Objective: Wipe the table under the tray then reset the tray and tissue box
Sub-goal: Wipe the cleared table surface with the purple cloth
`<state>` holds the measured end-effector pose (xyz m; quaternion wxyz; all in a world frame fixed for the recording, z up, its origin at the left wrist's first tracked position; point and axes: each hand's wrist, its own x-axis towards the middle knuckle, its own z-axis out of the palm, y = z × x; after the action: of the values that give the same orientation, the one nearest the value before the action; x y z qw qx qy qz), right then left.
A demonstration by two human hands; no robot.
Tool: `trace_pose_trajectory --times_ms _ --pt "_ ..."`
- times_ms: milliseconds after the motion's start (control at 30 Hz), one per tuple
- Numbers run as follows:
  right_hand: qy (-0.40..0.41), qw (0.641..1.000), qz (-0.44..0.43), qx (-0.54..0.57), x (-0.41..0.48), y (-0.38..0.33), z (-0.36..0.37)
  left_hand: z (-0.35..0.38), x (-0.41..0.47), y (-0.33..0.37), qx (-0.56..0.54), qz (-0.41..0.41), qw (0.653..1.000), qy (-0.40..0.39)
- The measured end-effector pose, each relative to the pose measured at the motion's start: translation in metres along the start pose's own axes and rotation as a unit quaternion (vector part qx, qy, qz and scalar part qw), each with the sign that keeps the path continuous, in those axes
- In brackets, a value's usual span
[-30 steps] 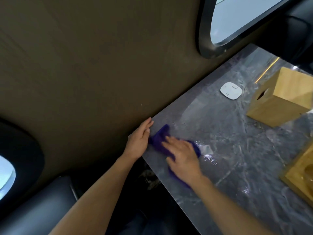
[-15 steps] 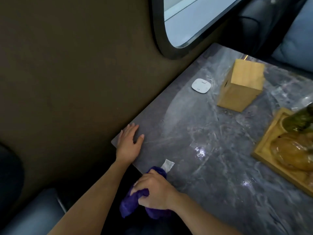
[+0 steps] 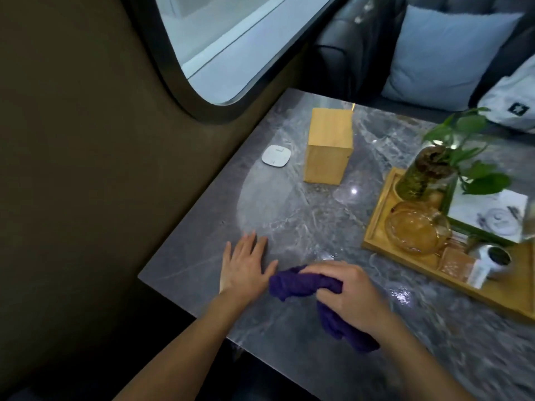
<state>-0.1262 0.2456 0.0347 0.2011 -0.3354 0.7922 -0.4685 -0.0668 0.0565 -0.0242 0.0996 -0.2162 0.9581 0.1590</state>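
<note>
My right hand (image 3: 348, 293) grips a bunched purple cloth (image 3: 298, 282) on the grey marble table (image 3: 289, 215), close to its near edge. My left hand (image 3: 246, 264) lies flat on the table just left of the cloth, fingers spread, holding nothing. A wooden tissue box (image 3: 328, 146) stands upright toward the far side, near the window. The wooden tray (image 3: 376, 227) sits at the right, carrying a plant in a glass vase (image 3: 425, 172), amber glass dishes (image 3: 417, 227), a card and a small white cup (image 3: 492, 260).
A small white square pad (image 3: 276, 156) lies on the table left of the tissue box, near the dark wall. An oval window (image 3: 225, 47) is above. A dark seat with a pale blue cushion (image 3: 443, 53) and a white bag (image 3: 512, 94) lies beyond the table's far edge.
My right hand carried the cloth from the table's corner off the near edge, then back onto the table further right. My left hand shifted onto the tabletop. The view swung right, revealing the tray.
</note>
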Motion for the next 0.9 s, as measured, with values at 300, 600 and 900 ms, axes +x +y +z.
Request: trace_pose_trajectory --times_ms 300,600,900 --pt "0.110 0.950 0.088 -0.280 -0.082 0.073 -0.037 0.026 0.004 0.078 0.032 0.127 0.991 -0.013" --pt "-0.075 0.953 0.209 -0.206 -0.087 0.067 -0.061 0.021 0.007 0.094 0.059 0.111 0.991 -0.050" --pt "-0.001 0.966 0.257 -0.028 -0.074 0.045 -0.163 -0.024 0.050 0.145 -0.021 0.083 0.992 -0.096"
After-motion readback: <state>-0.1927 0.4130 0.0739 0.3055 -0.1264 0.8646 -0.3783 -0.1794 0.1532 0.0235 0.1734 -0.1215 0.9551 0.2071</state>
